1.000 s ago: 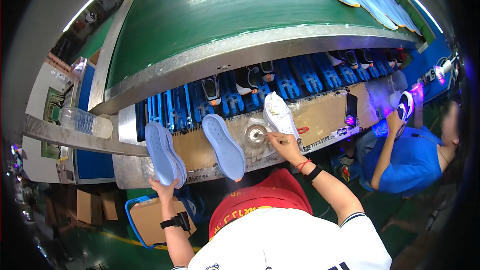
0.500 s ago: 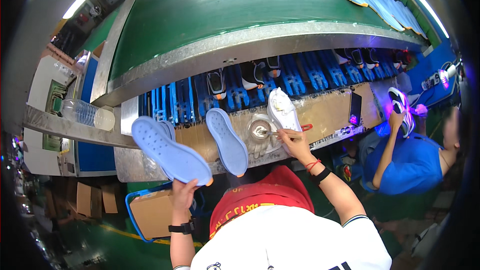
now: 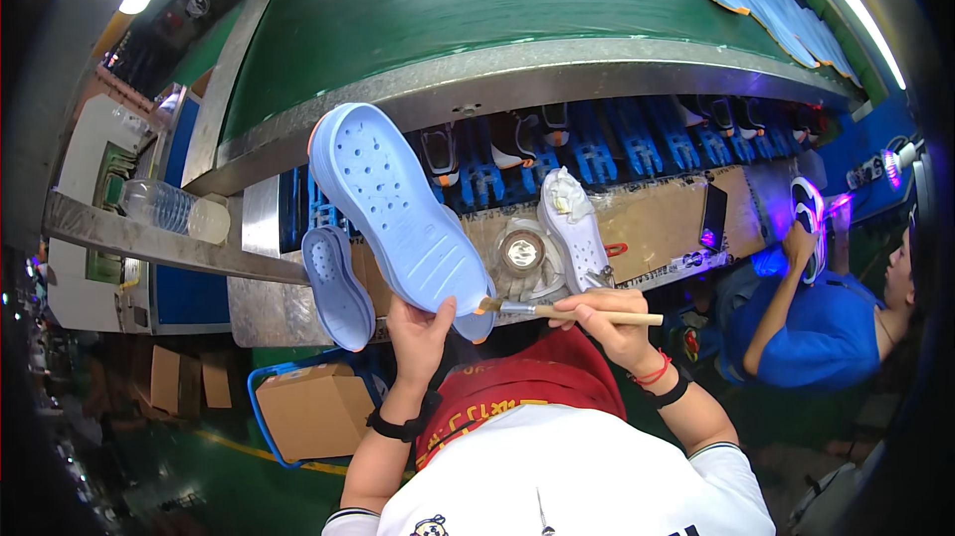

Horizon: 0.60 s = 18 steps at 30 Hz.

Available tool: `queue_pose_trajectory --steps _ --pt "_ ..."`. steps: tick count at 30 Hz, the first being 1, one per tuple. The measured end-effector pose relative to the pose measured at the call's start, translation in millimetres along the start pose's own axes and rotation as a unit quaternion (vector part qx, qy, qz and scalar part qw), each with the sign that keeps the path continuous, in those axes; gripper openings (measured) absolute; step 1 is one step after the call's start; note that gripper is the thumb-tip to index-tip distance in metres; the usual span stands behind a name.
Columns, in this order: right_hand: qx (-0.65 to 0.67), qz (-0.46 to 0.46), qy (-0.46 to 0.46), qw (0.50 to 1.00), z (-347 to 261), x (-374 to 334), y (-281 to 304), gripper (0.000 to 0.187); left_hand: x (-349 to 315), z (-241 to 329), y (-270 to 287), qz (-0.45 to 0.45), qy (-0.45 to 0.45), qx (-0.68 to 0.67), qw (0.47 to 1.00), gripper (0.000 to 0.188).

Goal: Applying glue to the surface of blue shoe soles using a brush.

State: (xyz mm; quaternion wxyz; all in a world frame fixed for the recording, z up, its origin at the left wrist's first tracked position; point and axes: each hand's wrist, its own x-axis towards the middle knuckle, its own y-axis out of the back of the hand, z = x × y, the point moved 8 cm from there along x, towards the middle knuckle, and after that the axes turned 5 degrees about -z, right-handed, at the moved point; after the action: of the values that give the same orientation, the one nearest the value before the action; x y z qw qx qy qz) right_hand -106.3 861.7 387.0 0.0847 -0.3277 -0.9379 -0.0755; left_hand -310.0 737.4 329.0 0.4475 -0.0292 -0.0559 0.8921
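My left hand grips a light blue shoe sole by its near end, thumb on top, and holds it tilted above the bench. A wooden-handled brush is pinched in my right hand. Its bristles meet the sole's near orange-tipped edge. A round cup of pale liquid stands just beyond the brush. Right of the cup lies a white sole with crumpled white material on its far end. Another blue sole is mostly hidden beneath the held one; more blue soles lie stacked to the left.
Blue racks with dark shoes run under a metal-edged green conveyor. Several blue soles lie on the belt. A phone rests on the cardboard-covered bench. On the right, a person in blue holds a shoe.
My left hand has moved right, bringing the sole up over the bench's middle. My right hand has taken the brush out of the cup and onto the sole's near edge.
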Motion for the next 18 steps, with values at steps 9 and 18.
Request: queue_pose_trajectory --steps 9,18 --pt "-0.035 -0.004 -0.004 0.999 1.4 1.6 -8.0 0.017 -0.4 13.6 -8.5 0.006 -0.018 0.0 1.0 0.037" --pt "-0.052 0.003 0.023 0.998 -0.8 5.5 -6.4 0.016 -0.7 17.7 -10.1 0.007 -0.011 0.013 1.0 0.037"
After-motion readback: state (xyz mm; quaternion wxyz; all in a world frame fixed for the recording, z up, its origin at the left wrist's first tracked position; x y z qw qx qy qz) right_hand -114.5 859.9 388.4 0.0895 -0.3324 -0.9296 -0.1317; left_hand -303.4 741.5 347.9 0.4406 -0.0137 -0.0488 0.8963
